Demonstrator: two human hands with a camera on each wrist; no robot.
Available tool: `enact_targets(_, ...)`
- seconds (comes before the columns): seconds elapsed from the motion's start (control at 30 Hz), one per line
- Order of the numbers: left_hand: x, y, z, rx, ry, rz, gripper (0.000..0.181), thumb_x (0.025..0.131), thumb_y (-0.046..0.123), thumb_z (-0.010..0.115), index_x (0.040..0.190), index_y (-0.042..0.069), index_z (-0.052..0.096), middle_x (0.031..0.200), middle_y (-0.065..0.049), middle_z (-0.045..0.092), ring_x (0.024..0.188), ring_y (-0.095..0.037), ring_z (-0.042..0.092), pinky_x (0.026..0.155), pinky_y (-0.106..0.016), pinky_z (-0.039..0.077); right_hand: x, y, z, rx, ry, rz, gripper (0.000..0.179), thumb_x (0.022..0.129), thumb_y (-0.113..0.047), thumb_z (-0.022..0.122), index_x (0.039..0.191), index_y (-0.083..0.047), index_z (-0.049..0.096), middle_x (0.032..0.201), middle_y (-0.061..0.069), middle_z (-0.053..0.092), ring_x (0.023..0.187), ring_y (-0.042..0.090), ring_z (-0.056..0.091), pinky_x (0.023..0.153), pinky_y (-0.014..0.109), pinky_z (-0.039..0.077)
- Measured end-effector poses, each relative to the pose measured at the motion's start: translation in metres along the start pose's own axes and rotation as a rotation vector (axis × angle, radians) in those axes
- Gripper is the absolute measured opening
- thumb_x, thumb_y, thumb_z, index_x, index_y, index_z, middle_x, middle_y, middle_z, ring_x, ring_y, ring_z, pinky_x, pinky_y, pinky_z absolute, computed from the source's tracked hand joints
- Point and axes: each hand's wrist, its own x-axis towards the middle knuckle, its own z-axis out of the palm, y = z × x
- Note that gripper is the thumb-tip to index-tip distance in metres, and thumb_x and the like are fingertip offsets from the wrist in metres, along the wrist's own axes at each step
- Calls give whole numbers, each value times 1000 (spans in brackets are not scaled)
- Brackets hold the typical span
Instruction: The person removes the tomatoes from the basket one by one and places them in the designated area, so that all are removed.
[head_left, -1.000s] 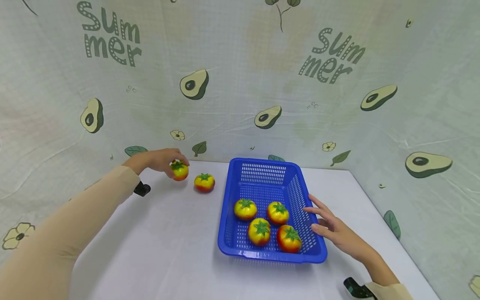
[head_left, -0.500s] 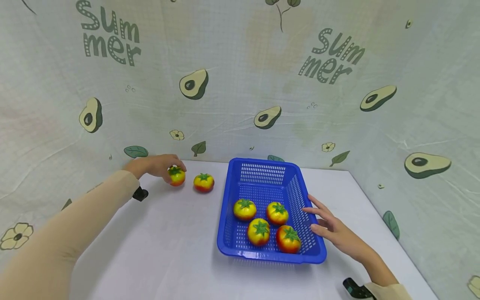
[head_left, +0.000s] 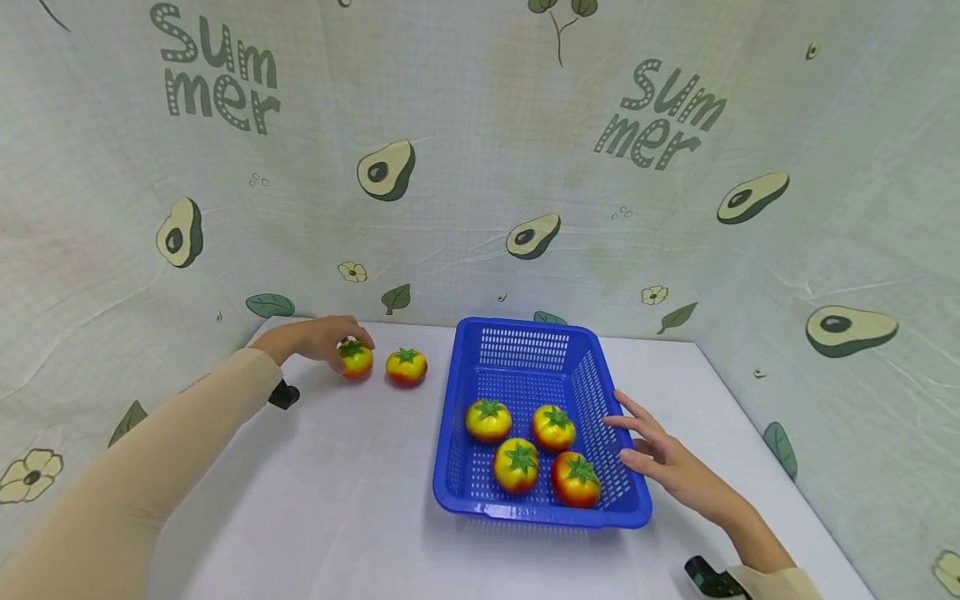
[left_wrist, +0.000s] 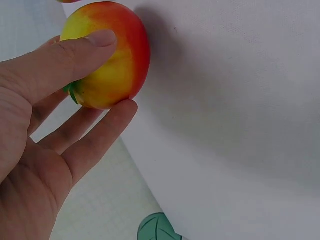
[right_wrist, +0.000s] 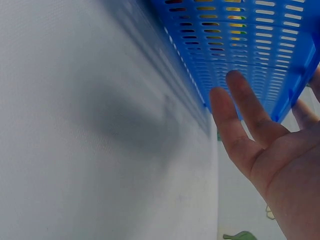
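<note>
At the table's far left, my left hand [head_left: 324, 339] grips a yellow-and-red tomato [head_left: 357, 360] with a green leafy top. Thumb and fingers press it from opposite sides in the left wrist view, where the tomato [left_wrist: 125, 60] is close over the white surface. Just right of it sits a second tomato [head_left: 406, 368]. A blue plastic basket [head_left: 525, 513] stands at the middle right with several like tomatoes [head_left: 516, 467] in its near half. My right hand [head_left: 678, 468] is at the basket's right rim, its fingers loosely spread; two lie along the outer wall in the right wrist view.
The table [head_left: 315, 500] has a white cover. A cloth printed with avocados and lettering [head_left: 465, 167] hangs behind it and along both sides. Dark wrist devices [head_left: 283, 395] sit below each sleeve cuff.
My left hand has come down slightly toward the table with the tomato in its grip. The right hand, the basket and the other tomatoes have stayed in place.
</note>
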Motion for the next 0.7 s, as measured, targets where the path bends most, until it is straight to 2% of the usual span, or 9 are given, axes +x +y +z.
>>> enact_targets(0.2,2,-1,4,-6,3,13,55,91,5,81,143,9,65,144,-18,55,132,-40,51,115,-65,43,0,-1,0,0,-2,-9,49,109,-20,58,157,-12,49,179,13,2,137,58,51,97,52,61)
enact_targets(0.5,3,0,6,-25,-3,-7,55,92,5,80,144,10,64,145,-18,54,134,-41,50,115,-65,42,0,-2,0,-8,5,-9,49,109,-20,59,157,-14,50,179,14,2,137,59,50,98,58,59)
enact_targets(0.7,4,-1,7,-31,-12,-17,57,92,5,80,146,10,63,147,-18,53,135,-42,49,116,-66,41,1,0,0,-9,9,-1,50,109,-20,59,157,-13,50,179,13,3,137,59,50,98,53,60)
